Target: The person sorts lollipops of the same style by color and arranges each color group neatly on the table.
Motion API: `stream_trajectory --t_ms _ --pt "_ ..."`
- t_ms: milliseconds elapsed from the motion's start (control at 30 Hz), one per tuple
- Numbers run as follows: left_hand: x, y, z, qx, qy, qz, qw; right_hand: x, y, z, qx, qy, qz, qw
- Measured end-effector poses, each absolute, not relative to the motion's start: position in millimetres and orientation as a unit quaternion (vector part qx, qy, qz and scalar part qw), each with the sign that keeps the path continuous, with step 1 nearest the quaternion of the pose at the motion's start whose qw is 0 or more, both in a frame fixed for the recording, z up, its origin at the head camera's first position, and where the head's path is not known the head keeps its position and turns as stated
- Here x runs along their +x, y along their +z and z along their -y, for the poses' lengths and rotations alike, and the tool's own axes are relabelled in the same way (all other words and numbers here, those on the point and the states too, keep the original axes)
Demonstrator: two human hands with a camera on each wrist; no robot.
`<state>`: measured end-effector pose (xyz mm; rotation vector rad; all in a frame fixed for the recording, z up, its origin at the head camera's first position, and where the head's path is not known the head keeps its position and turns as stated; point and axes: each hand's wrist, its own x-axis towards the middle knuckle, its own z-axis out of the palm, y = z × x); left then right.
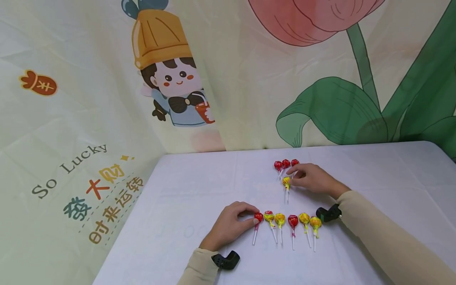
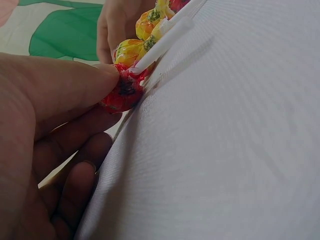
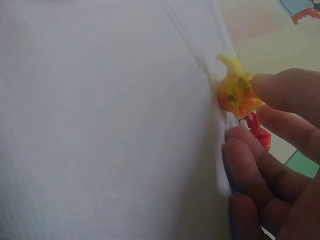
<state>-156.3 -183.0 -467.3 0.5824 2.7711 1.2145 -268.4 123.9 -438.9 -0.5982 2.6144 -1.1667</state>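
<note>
In the head view my left hand [image 1: 233, 221] pinches the head of a red lollipop [image 1: 258, 216] at the left end of the near row. The left wrist view shows its thumb on the red wrapper [image 2: 125, 95], the white stick angled over the cloth. Farther back, my right hand [image 1: 313, 180] has thumb and forefinger at the head of a yellow lollipop [image 1: 286, 182], whose stick points toward me. From the right wrist, the thumb touches the yellow-orange wrapper [image 3: 239, 95], with the other fingers curled below it.
Right of the left hand, the row goes on with yellow lollipops [image 1: 280, 219] and a red one [image 1: 293, 221]. Three red lollipops [image 1: 278, 165] lie together near the back. A white cloth covers the table [image 1: 199, 178]; a printed curtain [image 1: 242, 99] hangs behind.
</note>
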Motion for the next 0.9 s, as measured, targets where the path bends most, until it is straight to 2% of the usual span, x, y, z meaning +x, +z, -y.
stream_trajectory --t_ms 900 --pt "-156.3 -467.9 183.1 0.182 0.391 -0.902 0.034 -268.5 -442.7 -122.2 -0.201 -0.37 -0.899 0.118"
